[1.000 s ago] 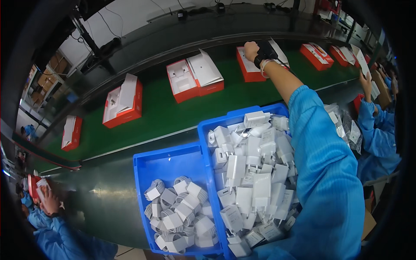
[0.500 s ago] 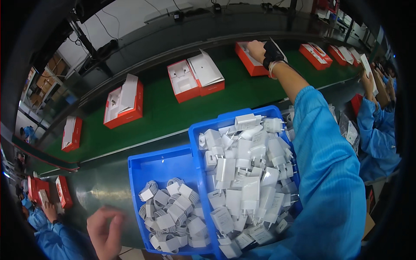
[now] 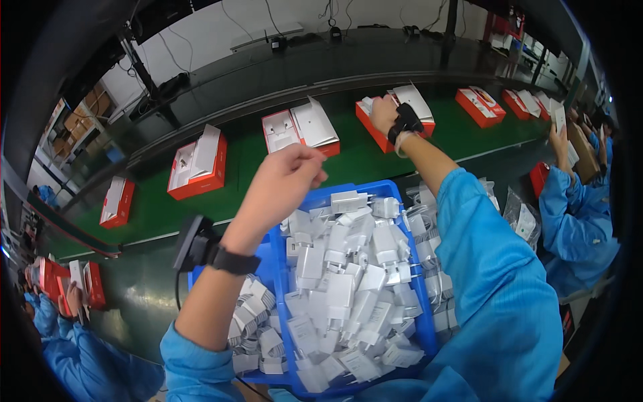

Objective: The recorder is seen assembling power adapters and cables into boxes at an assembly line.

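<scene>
My right hand (image 3: 384, 114) reaches into an open red box with a white inside (image 3: 410, 102) on the green conveyor belt. Its fingers bend down into the box, where their tips are hidden; a small white piece shows beside them. My left hand (image 3: 284, 182) hovers with curled fingers in front of another open red box (image 3: 315, 125), above the far end of a blue bin. Whatever it may hold is hidden. White charger plugs (image 3: 340, 291) fill the blue bin (image 3: 429, 335) below. Coiled white cables (image 3: 253, 311) lie in a blue bin partly covered by my left forearm.
More red boxes (image 3: 199, 164) stand along the green belt (image 3: 248, 197). Bagged items and further cables (image 3: 429, 251) lie right of the charger bin. Co-workers in blue sleeves (image 3: 576, 234) work at right and lower left. A dark ledge (image 3: 268, 77) runs behind the belt.
My left hand has risen from the lower left, across the cable bin, toward the belt. My right hand stays in its box, which has shifted slightly left and nearer. The bins appear farther left.
</scene>
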`<control>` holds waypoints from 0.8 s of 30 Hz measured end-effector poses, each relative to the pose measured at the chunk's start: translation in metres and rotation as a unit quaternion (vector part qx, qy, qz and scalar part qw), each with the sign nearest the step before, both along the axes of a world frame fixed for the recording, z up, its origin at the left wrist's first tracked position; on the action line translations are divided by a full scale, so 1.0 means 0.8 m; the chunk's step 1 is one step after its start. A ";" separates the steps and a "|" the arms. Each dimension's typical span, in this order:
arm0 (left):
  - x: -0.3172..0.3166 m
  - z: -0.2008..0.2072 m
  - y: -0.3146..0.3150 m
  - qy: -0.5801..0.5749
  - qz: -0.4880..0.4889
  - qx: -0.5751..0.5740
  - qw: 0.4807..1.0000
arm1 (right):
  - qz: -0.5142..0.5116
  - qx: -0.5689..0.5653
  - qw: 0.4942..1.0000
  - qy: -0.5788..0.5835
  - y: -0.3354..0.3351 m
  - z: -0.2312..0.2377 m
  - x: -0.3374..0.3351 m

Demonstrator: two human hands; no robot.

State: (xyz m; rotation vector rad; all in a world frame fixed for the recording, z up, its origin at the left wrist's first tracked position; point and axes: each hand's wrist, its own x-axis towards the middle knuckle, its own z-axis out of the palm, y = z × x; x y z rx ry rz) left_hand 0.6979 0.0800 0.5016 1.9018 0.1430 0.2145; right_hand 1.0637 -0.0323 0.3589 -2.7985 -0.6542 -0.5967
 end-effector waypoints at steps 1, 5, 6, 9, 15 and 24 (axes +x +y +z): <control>-0.001 0.001 0.002 0.004 0.027 0.001 1.000 | 0.057 -0.003 0.998 -0.010 0.020 0.009 -0.026; 0.026 0.010 -0.025 -0.015 -0.008 0.014 1.000 | 0.002 0.212 0.977 0.028 -0.008 0.028 -0.004; 0.031 0.011 -0.028 -0.022 -0.005 0.019 1.000 | -0.002 0.210 0.977 0.026 -0.019 0.038 0.006; 0.056 0.013 -0.041 -0.020 0.025 -0.052 0.998 | 0.130 0.514 0.770 0.355 -0.059 0.073 0.037; 0.084 -0.014 -0.016 -0.074 0.155 -0.288 0.942 | 0.327 0.503 0.521 0.607 -0.033 0.170 -0.178; 0.079 0.009 -0.046 -0.200 0.030 -0.266 0.942 | 0.519 0.246 0.785 0.232 -0.091 0.241 -0.228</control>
